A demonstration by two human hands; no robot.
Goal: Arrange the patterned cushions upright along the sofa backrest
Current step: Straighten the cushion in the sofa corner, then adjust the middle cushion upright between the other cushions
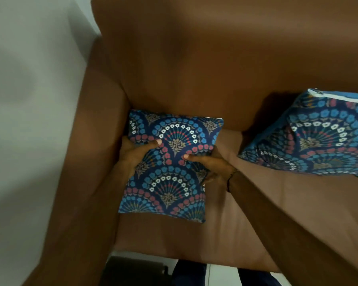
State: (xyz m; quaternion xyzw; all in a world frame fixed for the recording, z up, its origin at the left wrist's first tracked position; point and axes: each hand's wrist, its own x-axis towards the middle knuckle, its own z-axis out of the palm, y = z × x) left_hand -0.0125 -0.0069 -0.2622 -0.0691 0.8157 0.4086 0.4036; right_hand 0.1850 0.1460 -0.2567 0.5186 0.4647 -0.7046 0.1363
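Note:
A blue patterned cushion (172, 182) with fan-shaped flower motifs leans in the left corner of the brown sofa, its top edge near the backrest (194, 69). My left hand (136, 155) grips its left side with the thumb on the front. My right hand (211, 166) grips its right side, thumb also on the front. A second cushion of the same pattern (318, 139) stands tilted against the backrest at the right, partly cut off by the frame edge.
The sofa's left armrest (95, 131) rises right beside the held cushion. The seat (246, 213) stretches between the two cushions. A pale wall (29, 100) is at the left. My legs and a dark object (132, 271) show below the seat's front edge.

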